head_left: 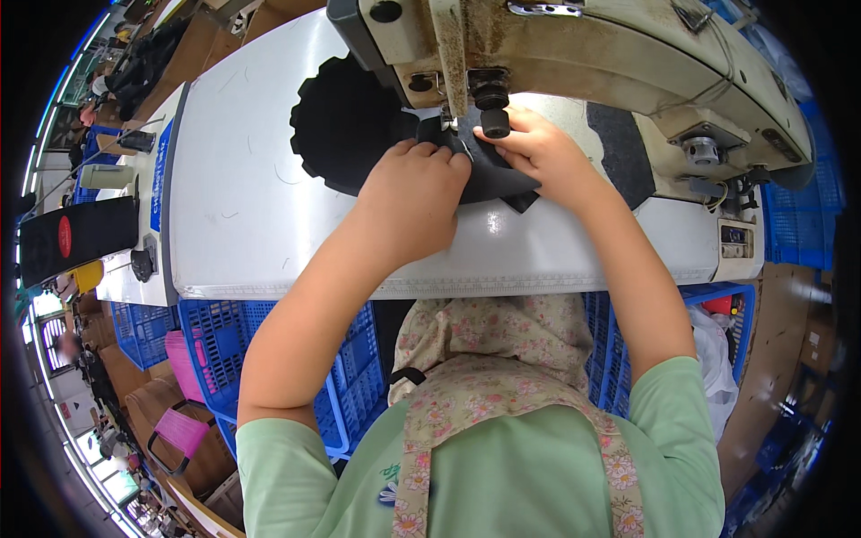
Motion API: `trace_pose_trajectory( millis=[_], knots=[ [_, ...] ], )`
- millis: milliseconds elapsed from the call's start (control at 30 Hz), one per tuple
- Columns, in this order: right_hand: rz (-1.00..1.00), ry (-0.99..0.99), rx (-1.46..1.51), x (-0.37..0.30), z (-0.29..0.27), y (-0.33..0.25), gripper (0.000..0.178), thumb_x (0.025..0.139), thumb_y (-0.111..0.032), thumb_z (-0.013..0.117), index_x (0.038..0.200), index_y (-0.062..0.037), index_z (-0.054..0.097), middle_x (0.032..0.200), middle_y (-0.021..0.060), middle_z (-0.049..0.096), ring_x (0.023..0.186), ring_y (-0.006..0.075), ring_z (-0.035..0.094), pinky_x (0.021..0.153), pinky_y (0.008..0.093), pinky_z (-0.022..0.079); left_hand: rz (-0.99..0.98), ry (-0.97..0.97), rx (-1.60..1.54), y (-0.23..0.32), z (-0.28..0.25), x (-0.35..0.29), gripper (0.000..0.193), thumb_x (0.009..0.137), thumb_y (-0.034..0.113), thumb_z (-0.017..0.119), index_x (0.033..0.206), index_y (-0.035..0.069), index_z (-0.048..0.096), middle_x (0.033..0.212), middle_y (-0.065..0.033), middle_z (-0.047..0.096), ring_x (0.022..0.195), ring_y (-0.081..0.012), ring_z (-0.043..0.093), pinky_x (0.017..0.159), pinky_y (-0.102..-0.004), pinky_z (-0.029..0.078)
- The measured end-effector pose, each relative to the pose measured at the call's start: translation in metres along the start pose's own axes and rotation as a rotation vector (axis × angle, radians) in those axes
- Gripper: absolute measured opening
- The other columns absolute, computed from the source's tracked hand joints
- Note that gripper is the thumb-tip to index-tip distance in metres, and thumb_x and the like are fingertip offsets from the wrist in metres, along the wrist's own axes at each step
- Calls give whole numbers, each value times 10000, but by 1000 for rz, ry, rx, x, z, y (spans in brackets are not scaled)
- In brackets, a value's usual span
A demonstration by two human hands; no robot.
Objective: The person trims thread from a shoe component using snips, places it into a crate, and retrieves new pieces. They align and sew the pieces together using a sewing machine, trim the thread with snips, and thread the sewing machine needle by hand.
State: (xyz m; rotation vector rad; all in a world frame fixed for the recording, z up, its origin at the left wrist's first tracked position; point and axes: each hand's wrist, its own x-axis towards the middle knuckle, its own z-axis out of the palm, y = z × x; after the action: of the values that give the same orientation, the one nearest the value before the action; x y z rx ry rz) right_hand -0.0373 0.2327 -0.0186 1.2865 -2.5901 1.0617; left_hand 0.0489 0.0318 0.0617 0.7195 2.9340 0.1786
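Observation:
A black fabric piece point(345, 125) with a notched, scalloped edge lies on the white sewing table under the head of a sewing machine point(619, 58). My left hand point(419, 197) grips the fabric just left of the needle area, fingers curled over its folded part. On the other side my right hand point(543, 157) pinches the same fabric, thumb and forefinger beside the presser foot point(448, 121). A pointed flap of the fabric hangs toward me between both hands. The needle tip is too small to make out.
Another dark fabric piece point(621, 154) lies on the machine bed to the right. A ruler strip point(538, 285) runs along the table's front edge. Blue plastic crates point(354, 359) stand below on both sides, one at right with a white bag point(713, 363). A pink stool point(182, 433) is at lower left.

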Motion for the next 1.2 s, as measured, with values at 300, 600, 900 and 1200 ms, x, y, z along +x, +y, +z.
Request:
trace_pose_trajectory(
  millis=[300, 600, 900, 1200],
  knots=[
    [-4, 12, -12, 5, 6, 8, 484, 700, 72, 628, 1160, -80, 640, 1304, 169, 539, 1183, 354, 518, 979, 403, 441, -32, -7, 0, -7, -1, 8, 320, 668, 28, 590, 988, 15, 570, 1073, -178, 638, 1077, -327, 574, 972, -419, 418],
    [-20, 60, -10, 5, 10, 11, 569, 625, 103, 647, 1164, -82, 634, 1299, 168, 540, 1201, 356, 504, 993, 405, 429, -16, 22, -37, -11, -1, 10, 321, 670, 16, 569, 991, 5, 568, 1040, -175, 640, 1059, -336, 575, 962, -425, 420],
    [22, 60, -50, 5, 10, 5, 424, 770, 12, 603, 1179, -97, 633, 1287, 148, 557, 1201, 349, 508, 1002, 409, 423, -39, 74, 92, -3, 8, 5, 379, 661, 39, 608, 1035, -6, 574, 1018, -157, 637, 1016, -314, 592, 929, -408, 440],
    [15, -173, 26, -5, -23, -14, 472, 687, -52, 613, 1158, -58, 628, 1308, 149, 549, 1228, 337, 497, 1029, 402, 406, -18, 90, -161, -23, 0, 0, 495, 641, 46, 596, 1132, -19, 587, 1097, -197, 640, 1088, -352, 574, 985, -425, 421]
  ],
)
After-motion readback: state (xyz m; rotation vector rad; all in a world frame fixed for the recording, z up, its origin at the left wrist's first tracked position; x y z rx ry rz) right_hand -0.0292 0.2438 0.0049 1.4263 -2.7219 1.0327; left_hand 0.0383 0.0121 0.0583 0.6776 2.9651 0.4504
